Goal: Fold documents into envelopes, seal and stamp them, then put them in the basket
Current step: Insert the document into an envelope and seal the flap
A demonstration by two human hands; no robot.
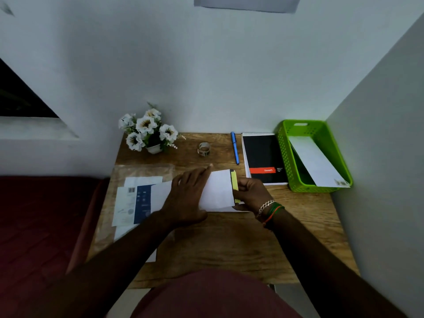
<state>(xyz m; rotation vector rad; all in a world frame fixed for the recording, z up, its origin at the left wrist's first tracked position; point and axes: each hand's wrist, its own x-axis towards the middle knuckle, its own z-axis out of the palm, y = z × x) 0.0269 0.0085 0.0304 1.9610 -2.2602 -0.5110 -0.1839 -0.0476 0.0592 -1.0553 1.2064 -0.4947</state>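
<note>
A white envelope [219, 191] lies on the wooden desk [229, 244], its flap end to the right. My left hand [187, 196] presses flat on the envelope's left part, fingers straight. At the flap, my right hand [249, 193] pinches a yellow adhesive strip [234, 183]. A green basket [314, 154] at the back right holds one white envelope [317, 162] leaning inside. A stack of documents [135, 200] in a clear sleeve lies at the left. A roll of stamps [203, 149] stands behind the envelope.
A black notebook [265, 158] lies beside the basket, with a blue pen [235, 148] to its left. A pot of white flowers [149, 131] stands at the back left. Walls close in behind and on the right. A dark red seat [41, 226] is left of the desk.
</note>
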